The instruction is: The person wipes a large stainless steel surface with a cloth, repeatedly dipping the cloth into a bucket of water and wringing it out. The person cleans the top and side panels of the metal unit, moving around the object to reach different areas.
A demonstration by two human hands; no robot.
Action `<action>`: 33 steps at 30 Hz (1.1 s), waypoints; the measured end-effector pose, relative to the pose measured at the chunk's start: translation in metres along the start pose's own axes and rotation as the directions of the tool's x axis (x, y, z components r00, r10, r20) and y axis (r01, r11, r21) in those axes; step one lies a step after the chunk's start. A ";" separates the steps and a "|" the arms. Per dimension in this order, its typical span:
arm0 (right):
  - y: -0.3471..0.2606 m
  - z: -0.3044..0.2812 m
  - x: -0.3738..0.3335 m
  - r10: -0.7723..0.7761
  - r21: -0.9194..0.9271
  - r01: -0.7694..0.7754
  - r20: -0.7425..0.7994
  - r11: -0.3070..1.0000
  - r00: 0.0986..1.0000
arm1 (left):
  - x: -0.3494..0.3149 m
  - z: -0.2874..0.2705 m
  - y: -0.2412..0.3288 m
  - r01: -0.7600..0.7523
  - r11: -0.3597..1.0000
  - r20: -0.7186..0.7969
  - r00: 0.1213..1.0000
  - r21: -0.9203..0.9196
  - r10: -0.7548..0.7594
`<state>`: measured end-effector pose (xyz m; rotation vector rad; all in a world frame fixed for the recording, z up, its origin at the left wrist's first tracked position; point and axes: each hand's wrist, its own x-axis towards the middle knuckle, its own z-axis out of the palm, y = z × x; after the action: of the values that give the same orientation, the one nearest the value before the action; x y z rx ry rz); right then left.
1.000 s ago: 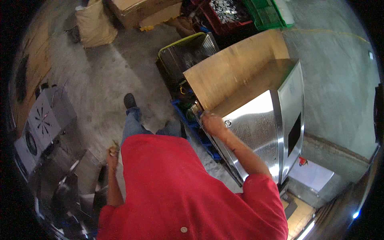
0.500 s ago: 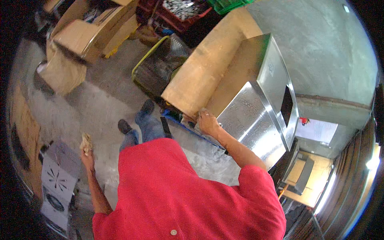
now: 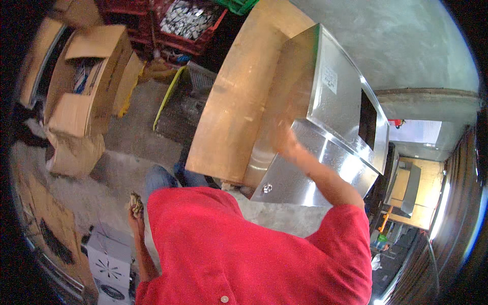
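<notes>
Raised since before, right hand (image 3: 285,144) lies open against steel cabinet (image 3: 325,127); left hand (image 3: 135,209) grasps crumpled rag (image 3: 135,201).

The right hand (image 3: 285,141) is smeared by motion against the steel cabinet (image 3: 325,152), so its fingers cannot be told apart, nor whether they touch the metal. The left hand (image 3: 135,208) closes around a crumpled wad (image 3: 135,201) too small to identify (cloth or paper, perhaps). Below both hands, the red shirt (image 3: 254,249) hides the person's trunk and legs. Above the right hand, the red crate (image 3: 190,23) is cut off by the picture's rim.
</notes>
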<state>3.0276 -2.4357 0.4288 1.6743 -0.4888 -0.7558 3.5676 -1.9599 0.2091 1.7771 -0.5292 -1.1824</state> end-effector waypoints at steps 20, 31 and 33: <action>0.137 -0.030 0.063 -0.382 0.566 0.091 0.421 0.819 0.822 | 0.312 0.362 0.351 -0.501 0.822 0.286 0.857 0.272 0.428; 0.217 0.260 0.245 0.122 0.227 -0.233 0.417 0.945 0.901 | 0.281 0.452 0.359 -0.321 0.861 0.045 0.943 0.395 0.331; 0.214 0.273 0.276 0.084 0.227 -0.223 0.495 0.948 0.865 | 0.283 0.452 0.355 -0.331 0.838 0.022 0.933 0.434 0.358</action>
<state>3.0454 -2.8633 0.5442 1.6700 -1.1143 -1.0243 3.3398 -2.5490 0.3156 1.9669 -1.0967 -0.7914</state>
